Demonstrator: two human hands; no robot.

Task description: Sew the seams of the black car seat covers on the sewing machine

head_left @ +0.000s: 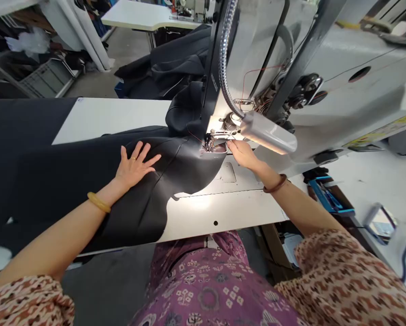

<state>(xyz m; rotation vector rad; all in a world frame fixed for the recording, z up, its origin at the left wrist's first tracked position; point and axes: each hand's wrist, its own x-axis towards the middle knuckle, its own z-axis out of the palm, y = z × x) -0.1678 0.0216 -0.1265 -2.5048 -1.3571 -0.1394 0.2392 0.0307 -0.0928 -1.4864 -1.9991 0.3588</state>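
Black sheet material [53,181], smooth like leather, spreads over the white sewing table [196,213] and runs under the needle area of a large sewing machine [257,50]. My left hand [133,167] lies flat on it with fingers spread, left of the presser foot [211,142]. Close to the foot's right side, my right hand [242,153] has its fingers pressed together at the material's edge; the fingertips are partly hidden by the machine. A lamp [269,133] on a flexible metal neck lights the spot. Red thread [245,81] runs down the machine head.
More black material [176,63] is heaped behind the table. At the right sit a blue box of tools [332,197] and a small framed object [381,222]. A grey crate [46,77] stands at the far left. Another white table [138,16] is at the back.
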